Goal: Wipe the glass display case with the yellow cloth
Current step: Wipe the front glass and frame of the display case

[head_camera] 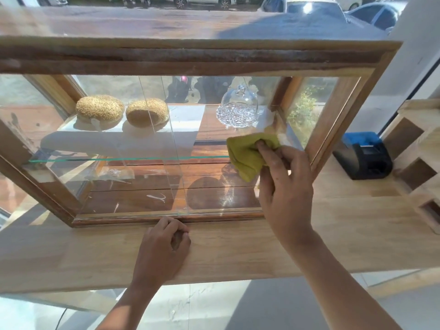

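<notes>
A person's right hand (pixel 283 184) is pressing the clenched yellow cloth (pixel 247 153) against the glass display case (pixel 142 177) near its right edge, mid-wipe, likely sweeping leftward next, while the left hand (pixel 164 244), fingers curled and empty, is resting on the tabletop (pixel 238 248).

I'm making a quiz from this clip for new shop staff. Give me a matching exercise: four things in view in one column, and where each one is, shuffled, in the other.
Things
1. yellow cloth
2. two sesame buns
3. clear glass dome
4. black and blue device

Places
A. on the wooden counter, right of the display case
B. upper glass shelf, right side
C. pressed to the front glass by the right hand
D. upper glass shelf, left side

Pairs: 1-C, 2-D, 3-B, 4-A
</notes>
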